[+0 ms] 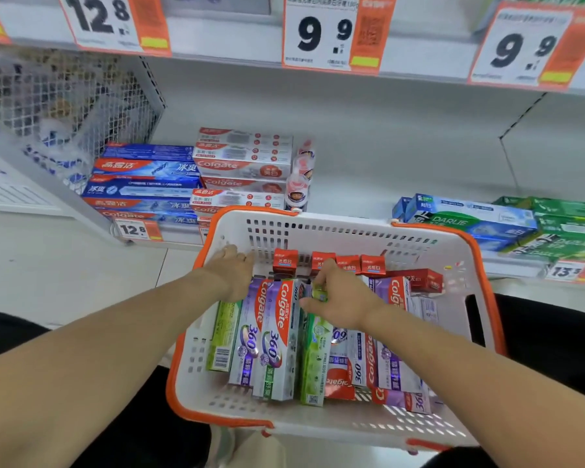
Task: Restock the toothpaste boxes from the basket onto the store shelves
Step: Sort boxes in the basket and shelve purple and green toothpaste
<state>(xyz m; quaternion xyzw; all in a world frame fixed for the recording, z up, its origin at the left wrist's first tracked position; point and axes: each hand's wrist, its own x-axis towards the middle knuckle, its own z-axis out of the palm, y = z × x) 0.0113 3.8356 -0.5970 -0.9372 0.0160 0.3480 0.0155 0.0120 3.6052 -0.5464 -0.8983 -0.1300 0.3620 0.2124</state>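
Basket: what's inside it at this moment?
The basket holds Colgate 360 boxes, green boxes, and red boxes upright along its far wall. Both hands reach in; the right hand and the upper boxes cover whatever lies underneath.

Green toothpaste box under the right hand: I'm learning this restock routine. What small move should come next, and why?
Probably lift the green box up out of the basket. The right hand already pinches its top end, it stands wedged between Colgate 360 boxes, and the left hand rests at the basket's wall, apparently steadying it.
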